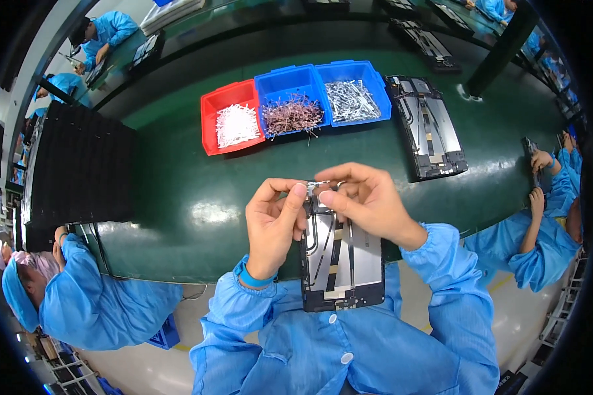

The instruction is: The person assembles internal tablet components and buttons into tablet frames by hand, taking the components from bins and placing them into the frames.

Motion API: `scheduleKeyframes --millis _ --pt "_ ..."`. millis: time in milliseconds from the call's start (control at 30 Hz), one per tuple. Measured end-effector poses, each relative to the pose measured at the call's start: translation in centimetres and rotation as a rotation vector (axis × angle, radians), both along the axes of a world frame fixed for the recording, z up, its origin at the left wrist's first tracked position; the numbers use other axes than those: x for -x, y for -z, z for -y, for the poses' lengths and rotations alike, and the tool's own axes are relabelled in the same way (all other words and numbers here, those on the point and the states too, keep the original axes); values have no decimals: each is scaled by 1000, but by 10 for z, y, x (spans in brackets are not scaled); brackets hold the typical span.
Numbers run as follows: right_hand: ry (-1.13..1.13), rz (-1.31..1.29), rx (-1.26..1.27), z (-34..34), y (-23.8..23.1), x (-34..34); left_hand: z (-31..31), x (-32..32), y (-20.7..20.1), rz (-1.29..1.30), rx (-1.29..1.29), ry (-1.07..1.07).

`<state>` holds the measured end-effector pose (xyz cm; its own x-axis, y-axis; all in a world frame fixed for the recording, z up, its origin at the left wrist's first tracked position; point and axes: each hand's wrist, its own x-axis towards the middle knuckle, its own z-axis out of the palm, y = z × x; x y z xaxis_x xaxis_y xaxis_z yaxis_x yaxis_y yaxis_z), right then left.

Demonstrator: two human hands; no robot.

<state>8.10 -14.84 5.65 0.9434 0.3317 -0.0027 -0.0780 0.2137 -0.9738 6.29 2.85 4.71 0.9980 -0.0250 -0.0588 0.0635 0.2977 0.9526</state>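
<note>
Left hand (273,220) and right hand (372,204), fingers curled at the far end of a rectangular black-and-silver device (364,260); exact grasp cannot be told.

Metallic panel (367,266), glossy tabletop (168,174), 3 plastic bins (285,80).

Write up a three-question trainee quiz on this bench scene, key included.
1. True or false: the red bin stands to the right of both blue bins.
2. Fill in, near or far: the left hand and right hand are at the nearest device's ____ end.
3. Which of these hands has a blue band at its wrist? A) left B) right C) neither

Key: 1. False; 2. far; 3. A
</note>
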Motion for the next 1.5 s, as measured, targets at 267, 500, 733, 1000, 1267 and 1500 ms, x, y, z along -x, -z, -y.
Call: scheduleKeyframes --millis 267,500,733,1000,1267,1500 --pt "127 54 -135 -13 6 8 2 12 4 38 -74 92" --pt "61 260 168 5 8 -3 -12 3 -14 11 -112 117" --pt "148 878 463 12 0 -7 -25 -15 -20 -281 -4 368" --pt "230 647 287 10 11 10 -66 -101 6 420 -632 -613" --pt "182 95 93 34 45 37 -48 1 1 51 -1054 115" --pt "326 338 319 19 54 48 -33 55 28 -191 -387 201"
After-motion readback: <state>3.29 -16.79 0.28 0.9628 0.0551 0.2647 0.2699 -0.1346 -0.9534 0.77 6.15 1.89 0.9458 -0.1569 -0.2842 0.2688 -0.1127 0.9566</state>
